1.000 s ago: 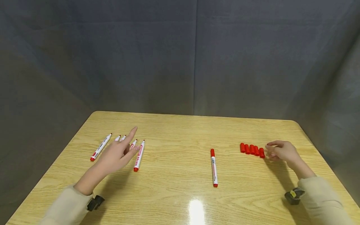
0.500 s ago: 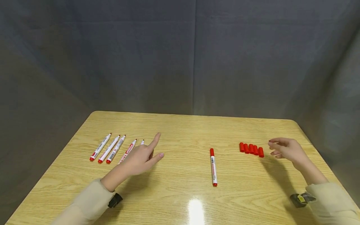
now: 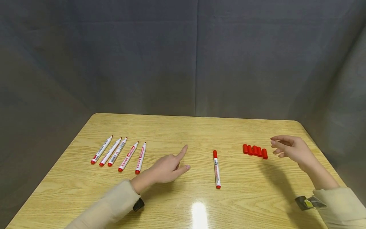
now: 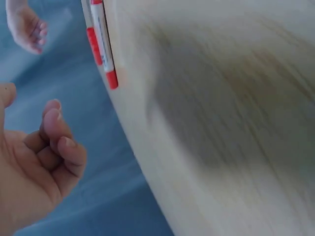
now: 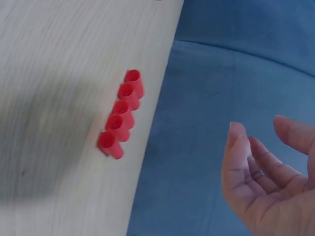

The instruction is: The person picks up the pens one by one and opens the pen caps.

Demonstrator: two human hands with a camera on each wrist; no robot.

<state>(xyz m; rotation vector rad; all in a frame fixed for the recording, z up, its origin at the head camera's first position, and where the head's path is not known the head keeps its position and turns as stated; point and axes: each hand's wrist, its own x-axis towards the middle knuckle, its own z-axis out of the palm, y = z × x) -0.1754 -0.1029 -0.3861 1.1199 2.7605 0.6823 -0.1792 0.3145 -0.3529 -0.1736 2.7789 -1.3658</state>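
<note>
My left hand is held over the middle of the table, holding nothing. Its index finger and thumb point out while the other fingers curl loosely, as the left wrist view of the hand shows. To its right lies a whiteboard marker with its red cap on, tip end away from me. Several red marker caps lie side by side in a row at the right. Just beyond them hovers my right hand, loosely bent and holding nothing; in the right wrist view the caps show hollow ends.
Several uncapped whiteboard markers lie spread in a slanting row on the left, dark tips pointing away. All rest on a wood-grain table. A dark grey curtain hangs behind its far edge.
My left hand has moved right, from above the uncapped markers to near the capped marker, uncovering the row. The right hand has lifted slightly from beside the caps. Markers and caps stay put.
</note>
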